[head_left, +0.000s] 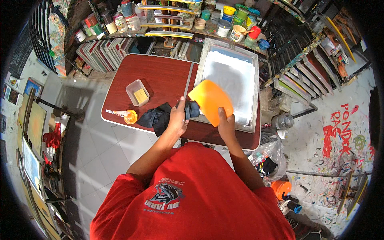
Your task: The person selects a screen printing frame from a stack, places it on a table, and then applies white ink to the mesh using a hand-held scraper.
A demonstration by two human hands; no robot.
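My left hand (179, 118) is closed around a bunched black cloth (155, 118), which hangs over the table's near edge. A flat, flexible-looking orange-yellow sheet (211, 101) with rounded corners is gripped at its lower right edge by my right hand (226, 125). It is held tilted above the near left part of a framed printing screen (253, 80), whose mesh looks whitish with a greyer middle. The screen lies on the right of the dark red table (160, 74). Left of my hands sit a clear plastic tub (131, 90) with a yellow sponge (141, 97) and a small orange round container (130, 117).
Shelves behind the table hold several paint pots (224, 28) and bottles. Wooden frames (102, 56) stand upright below them, with more frames (310, 76) at the right. A clear plastic bag (272, 156) and an orange container (281, 189) are at my right.
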